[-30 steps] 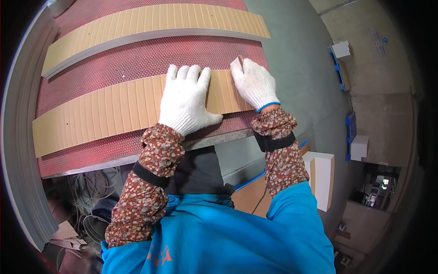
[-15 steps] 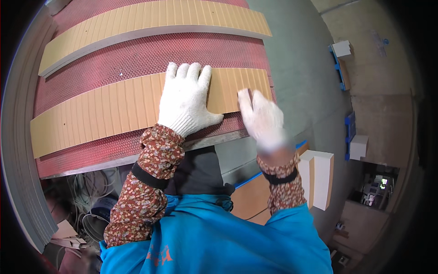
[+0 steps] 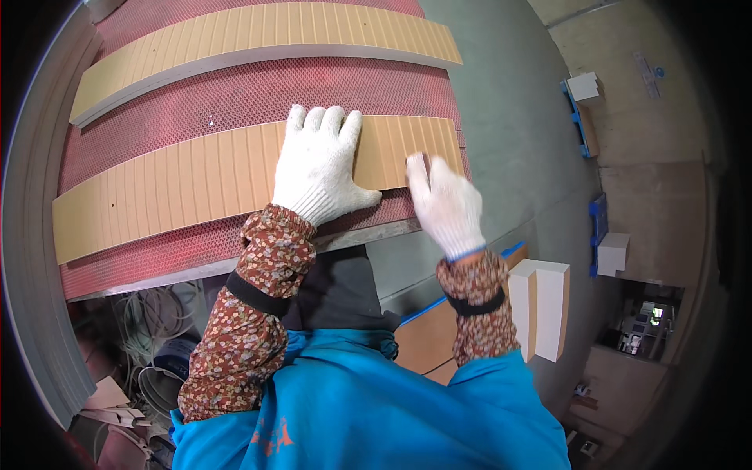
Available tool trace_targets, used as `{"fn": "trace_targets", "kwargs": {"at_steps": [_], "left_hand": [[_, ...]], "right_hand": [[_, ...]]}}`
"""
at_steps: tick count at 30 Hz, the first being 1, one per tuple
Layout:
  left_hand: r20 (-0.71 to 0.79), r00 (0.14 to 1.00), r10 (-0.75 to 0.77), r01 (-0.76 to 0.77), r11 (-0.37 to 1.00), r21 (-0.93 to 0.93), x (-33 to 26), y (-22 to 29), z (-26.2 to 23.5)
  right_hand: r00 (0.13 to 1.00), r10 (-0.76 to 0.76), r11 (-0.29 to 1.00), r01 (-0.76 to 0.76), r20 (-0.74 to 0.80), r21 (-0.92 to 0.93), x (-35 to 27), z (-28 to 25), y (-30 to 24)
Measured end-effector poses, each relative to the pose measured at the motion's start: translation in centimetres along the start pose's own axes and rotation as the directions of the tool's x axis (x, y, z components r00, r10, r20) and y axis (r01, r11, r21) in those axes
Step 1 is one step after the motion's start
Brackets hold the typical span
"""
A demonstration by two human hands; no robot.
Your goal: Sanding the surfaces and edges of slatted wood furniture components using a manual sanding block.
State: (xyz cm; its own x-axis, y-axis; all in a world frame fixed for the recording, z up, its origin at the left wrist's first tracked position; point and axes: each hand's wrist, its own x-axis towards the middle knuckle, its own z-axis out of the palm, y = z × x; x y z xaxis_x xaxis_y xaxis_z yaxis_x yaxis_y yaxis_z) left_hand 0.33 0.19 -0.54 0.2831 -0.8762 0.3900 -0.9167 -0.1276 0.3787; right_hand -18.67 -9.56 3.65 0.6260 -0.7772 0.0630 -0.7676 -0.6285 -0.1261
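Observation:
A long tan board with grooves across its face (image 3: 180, 176) lies on a red mesh-textured table top (image 3: 235, 90). My left hand (image 3: 319, 164), in a white knit glove, rests flat on the board with its fingers together and the thumb out along the near edge. Over the board's right end, my right hand (image 3: 445, 200), also gloved, is closed around something small. Only a dark brownish sliver of it shows between the fingers, too little to name. A second grooved board (image 3: 266, 35), tan with a pale side, lies farther back, parallel to the first.
Tall grey stacked panels (image 3: 47, 235) stand along the left side. Cables (image 3: 160, 313) hang below the table's metal front edge. White and tan stacked pieces (image 3: 540, 305) stand at right, near a blue-edged brown panel (image 3: 427, 337). Blue pallets (image 3: 599, 227) sit across the floor.
My left hand stays pressed on the board. My right hand keeps its grip and shifts only slightly at the board's right end; its blurred wrist now shows sharply.

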Motion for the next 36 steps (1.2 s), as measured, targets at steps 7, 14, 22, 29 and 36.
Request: {"fn": "trace_targets", "kwargs": {"at_steps": [7,14,22,29,36], "left_hand": [[0.123,0.991,-0.058,0.059,0.998,-0.008,0.3,0.6,-0.8],[0.014,1.0,-0.005,0.005,1.0,-0.003,0.2,0.4,-0.1],[0.004,1.0,-0.013,0.013,1.0,0.002,-0.2,0.0,0.1],[-0.003,1.0,-0.014,0.014,1.0,0.015,-0.1,0.3,-0.1],[-0.005,1.0,-0.003,0.003,1.0,-0.016,0.2,0.4,0.0]], "right_hand": [[0.999,-0.026,0.999,0.027,-0.04,0.037,-1.0,0.2,0.6],[0.996,-0.078,0.997,0.078,-0.049,-0.002,9.5,1.2,-0.3],[1.0,0.007,0.999,-0.007,-0.006,0.035,1.4,0.2,-0.2],[1.0,-0.009,1.0,0.009,-0.003,0.017,-0.7,0.5,0.9],[1.0,-0.016,1.0,0.016,0.005,0.001,9.0,0.8,-0.4]]}}
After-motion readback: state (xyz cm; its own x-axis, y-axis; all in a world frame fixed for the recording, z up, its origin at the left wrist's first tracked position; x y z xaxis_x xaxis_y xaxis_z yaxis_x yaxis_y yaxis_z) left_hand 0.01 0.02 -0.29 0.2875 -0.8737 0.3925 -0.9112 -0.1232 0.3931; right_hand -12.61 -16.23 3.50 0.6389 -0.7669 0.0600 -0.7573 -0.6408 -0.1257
